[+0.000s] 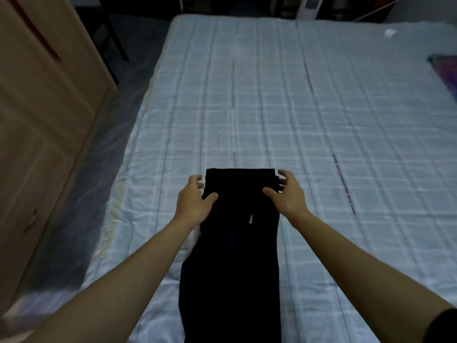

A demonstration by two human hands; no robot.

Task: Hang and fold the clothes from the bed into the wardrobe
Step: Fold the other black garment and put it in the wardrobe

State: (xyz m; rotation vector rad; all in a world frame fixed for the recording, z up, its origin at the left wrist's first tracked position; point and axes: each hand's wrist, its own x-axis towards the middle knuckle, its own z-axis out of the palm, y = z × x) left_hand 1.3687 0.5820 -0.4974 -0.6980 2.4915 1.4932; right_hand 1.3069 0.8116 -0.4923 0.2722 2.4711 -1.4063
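A black garment [237, 243], folded lengthwise with a small silver zip pull showing near its middle, lies flat on the bed [272, 107] at the near edge. My left hand [194, 200] is at the garment's far left corner, thumb on top of the cloth and fingers curled at its edge. My right hand [286, 194] mirrors it at the far right corner, thumb on the cloth and fingers curved round the side. A light brown wardrobe [42, 120] stands at the left.
The bed has a pale blue checked sheet. A purple patterned cloth [445, 73] lies at the right edge. Clear plastic covers the floor [99, 181] between bed and wardrobe. A dark chair leg [116, 38] and a white appliance [309, 7] stand at the back.
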